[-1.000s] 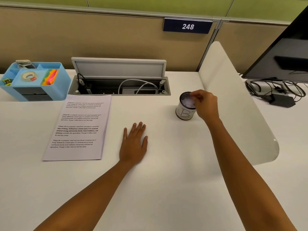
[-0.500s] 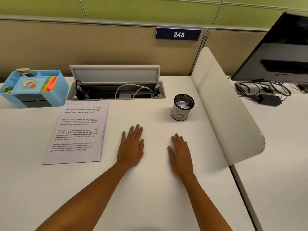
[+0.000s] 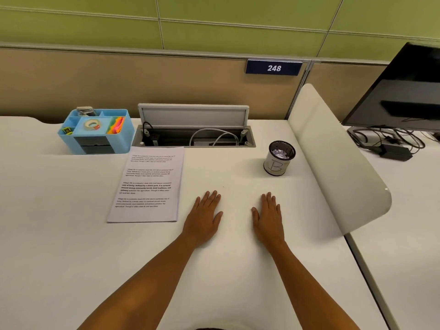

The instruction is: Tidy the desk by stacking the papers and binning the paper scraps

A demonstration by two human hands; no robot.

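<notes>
On the white desk (image 3: pixel 71 234), the left hand (image 3: pixel 204 220) and right hand (image 3: pixel 267 219) lie flat, holding nothing. Beside the left hand, the paper stack (image 3: pixel 148 184) looks light and bendy; grip its edges. Crumpled scraps (image 3: pixel 281 153) fill the little bin (image 3: pixel 277 164).

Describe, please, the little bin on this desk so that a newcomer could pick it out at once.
Start at the white curved divider on the desk's right side; the bin stands just left of it, beyond the right hand. It is a small round black mesh cup wrapped in white paper with a handwritten B, crumpled paper scraps inside.
</notes>
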